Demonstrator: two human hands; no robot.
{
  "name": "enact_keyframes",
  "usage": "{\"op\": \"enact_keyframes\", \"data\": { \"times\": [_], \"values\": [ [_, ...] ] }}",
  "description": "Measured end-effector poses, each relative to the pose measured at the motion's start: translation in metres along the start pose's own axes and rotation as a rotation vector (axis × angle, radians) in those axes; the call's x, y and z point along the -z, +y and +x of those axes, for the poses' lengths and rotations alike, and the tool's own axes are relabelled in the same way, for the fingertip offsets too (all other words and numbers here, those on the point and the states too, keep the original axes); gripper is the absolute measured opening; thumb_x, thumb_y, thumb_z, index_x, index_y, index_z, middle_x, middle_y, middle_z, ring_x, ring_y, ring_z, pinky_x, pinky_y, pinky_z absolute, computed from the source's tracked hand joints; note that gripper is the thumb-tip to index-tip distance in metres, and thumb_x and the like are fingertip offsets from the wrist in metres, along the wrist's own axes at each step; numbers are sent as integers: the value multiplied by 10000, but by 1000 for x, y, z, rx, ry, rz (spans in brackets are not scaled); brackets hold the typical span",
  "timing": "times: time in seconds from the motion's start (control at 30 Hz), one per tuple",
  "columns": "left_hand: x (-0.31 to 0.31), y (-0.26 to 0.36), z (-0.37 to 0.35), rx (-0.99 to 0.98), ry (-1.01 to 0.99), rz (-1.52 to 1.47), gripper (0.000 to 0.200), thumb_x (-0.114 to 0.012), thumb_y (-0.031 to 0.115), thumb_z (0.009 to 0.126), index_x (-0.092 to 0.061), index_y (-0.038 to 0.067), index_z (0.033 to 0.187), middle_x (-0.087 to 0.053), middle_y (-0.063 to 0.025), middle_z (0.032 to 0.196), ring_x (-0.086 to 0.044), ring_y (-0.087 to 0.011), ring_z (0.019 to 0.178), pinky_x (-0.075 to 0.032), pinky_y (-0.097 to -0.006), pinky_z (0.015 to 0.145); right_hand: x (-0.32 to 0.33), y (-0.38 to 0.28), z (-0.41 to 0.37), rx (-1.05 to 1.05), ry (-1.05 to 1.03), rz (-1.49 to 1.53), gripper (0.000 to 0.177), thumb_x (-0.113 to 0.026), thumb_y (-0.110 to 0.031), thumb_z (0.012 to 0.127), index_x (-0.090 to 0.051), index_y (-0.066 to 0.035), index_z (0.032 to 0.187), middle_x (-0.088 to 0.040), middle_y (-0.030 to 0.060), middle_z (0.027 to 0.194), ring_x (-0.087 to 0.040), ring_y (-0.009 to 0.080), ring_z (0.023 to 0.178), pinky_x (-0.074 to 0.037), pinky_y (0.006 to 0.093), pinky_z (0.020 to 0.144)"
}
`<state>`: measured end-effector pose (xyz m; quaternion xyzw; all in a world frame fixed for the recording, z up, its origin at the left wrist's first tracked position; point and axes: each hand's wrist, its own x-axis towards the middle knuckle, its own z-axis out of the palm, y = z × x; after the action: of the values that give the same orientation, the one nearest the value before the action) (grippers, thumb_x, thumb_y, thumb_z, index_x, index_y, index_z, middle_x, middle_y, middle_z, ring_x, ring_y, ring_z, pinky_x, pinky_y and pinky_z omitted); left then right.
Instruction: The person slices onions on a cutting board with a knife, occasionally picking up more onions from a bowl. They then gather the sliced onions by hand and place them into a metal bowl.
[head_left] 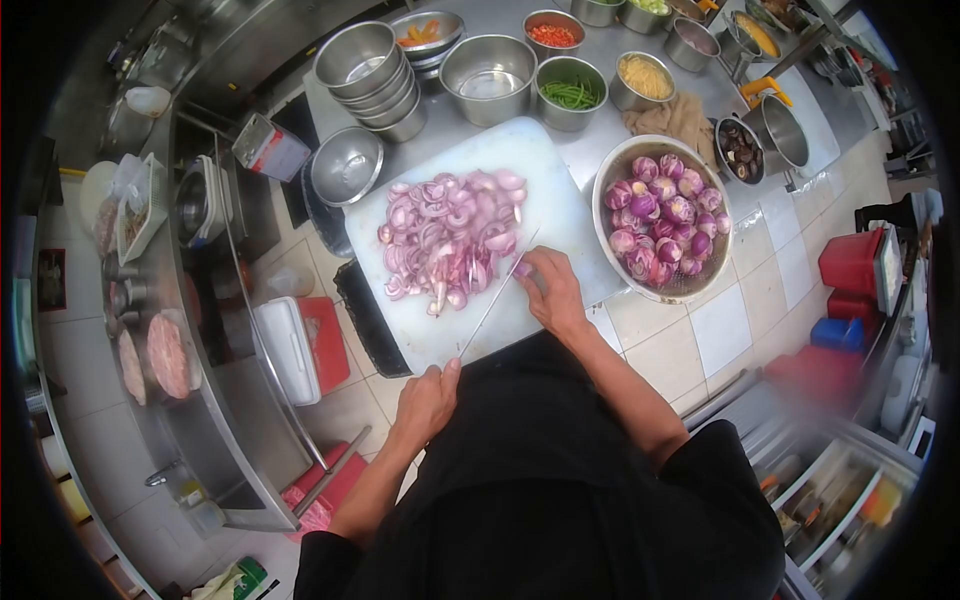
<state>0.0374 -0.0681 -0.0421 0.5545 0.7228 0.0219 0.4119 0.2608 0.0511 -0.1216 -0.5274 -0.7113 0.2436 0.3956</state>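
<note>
My left hand (428, 400) is closed around the handle of a kitchen knife at the near edge of a white cutting board (540, 170). The thin knife blade (492, 303) points away and to the right over the board. Just right of the blade, my right hand (553, 288) has its fingers curled on a small piece of red onion (523, 268), mostly covered by the fingertips. Left of the blade lies a wide heap of sliced red onion (447, 230). A perforated metal colander (608, 238) of whole peeled red onions (668, 215) stands right of the board.
Behind the board are stacked steel bowls (372, 85), an empty steel pot (488, 80) and containers of green beans (572, 94), chopped red pepper (553, 35) and yellow strips (645, 77). A brown cloth (677, 122) lies beyond the colander. A steel bowl (347, 166) overlaps the board's far-left corner.
</note>
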Motion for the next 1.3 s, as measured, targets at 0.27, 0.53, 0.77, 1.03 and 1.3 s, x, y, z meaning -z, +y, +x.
{"op": "enact_keyframes", "data": {
  "times": [0.27, 0.53, 0.77, 1.03, 1.3],
  "values": [
    [-25, -16, 24, -55, 68, 6, 600, -376, 440, 1046, -613, -77, 855, -607, -391, 780, -600, -565, 782, -464, -608, 750, 0, 6, 2, 45, -14, 11, 329, -706, 41, 772, -628, -6, 1088, -625, 187, 1105, -587, 386, 1037, -498, 438, 894],
    [-5, -6, 0, 25, -22, 49, 608, -370, 442, 1047, -613, -84, 865, -613, -389, 800, -601, -563, 819, -462, -597, 777, 3, 8, 2, 54, 15, 55, 330, -692, 63, 766, -625, -7, 1082, -624, 184, 1095, -590, 385, 1021, -498, 443, 877],
    [-11, 4, 25, -3, 31, -19, 622, -369, 449, 1046, -617, -95, 873, -615, -391, 801, -600, -566, 826, -464, -594, 783, 2, 7, 2, 68, 22, 43, 316, -699, 61, 763, -625, -8, 1063, -632, 172, 1058, -594, 379, 992, -499, 438, 861],
    [-22, -9, 21, -8, 12, 40, 615, -364, 436, 1050, -616, -90, 853, -616, -375, 797, -594, -567, 806, -459, -590, 783, 2, 5, 2, 57, 15, 59, 263, -709, 43, 771, -627, -12, 1014, -638, 161, 1033, -600, 369, 977, -500, 437, 853],
    [-6, -2, 3, 12, 15, 1, 622, -373, 449, 1045, -620, -90, 856, -618, -385, 795, -599, -567, 798, -467, -598, 771, 1, 9, 2, 52, 53, 76, 246, -717, 32, 774, -626, -7, 1000, -641, 155, 1025, -608, 360, 986, -503, 427, 849]
  ]
}}
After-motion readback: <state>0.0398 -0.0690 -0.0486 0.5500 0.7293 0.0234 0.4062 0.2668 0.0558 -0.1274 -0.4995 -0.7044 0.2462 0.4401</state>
